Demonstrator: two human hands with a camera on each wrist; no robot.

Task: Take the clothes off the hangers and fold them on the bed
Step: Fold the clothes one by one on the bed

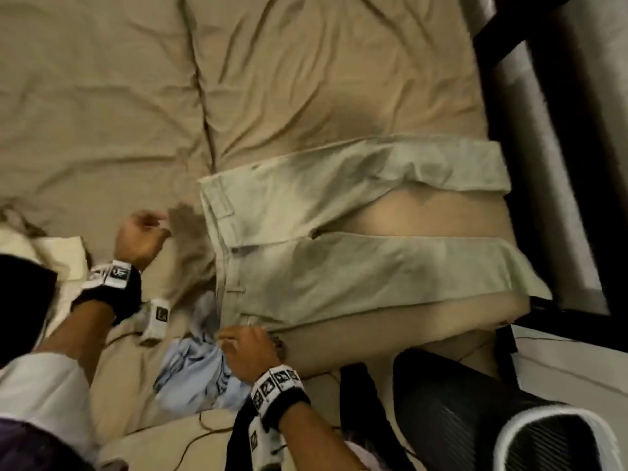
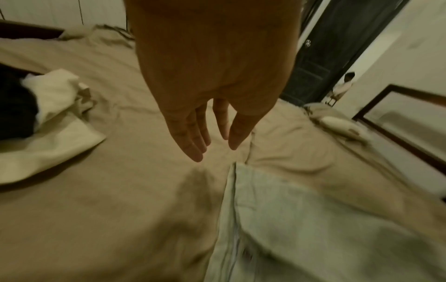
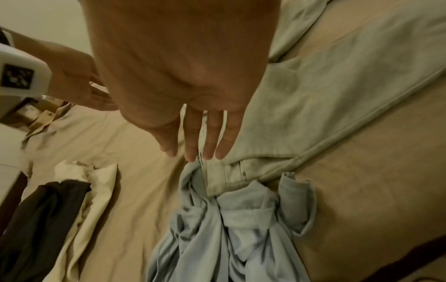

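Pale green trousers (image 1: 339, 239) lie flat on the tan bed sheet (image 1: 306, 79), waistband to the left, both legs running right to the bed's edge. My left hand (image 1: 142, 232) hovers just left of the waistband's far end, fingers straight and holding nothing (image 2: 205, 137). My right hand (image 1: 248, 345) is at the near end of the waistband (image 3: 224, 175), fingers straight and tips close to the cloth (image 3: 198, 150). A crumpled light blue shirt (image 1: 197, 365) lies bunched against that near corner (image 3: 229, 229).
Cream and dark garments (image 1: 57, 260) lie piled at the left (image 3: 72, 200). The dark bed frame (image 1: 530, 164) runs down the right side. A black and white chair back (image 1: 509, 419) stands at the lower right. A door and a mirror (image 2: 410, 118) show beyond the bed.
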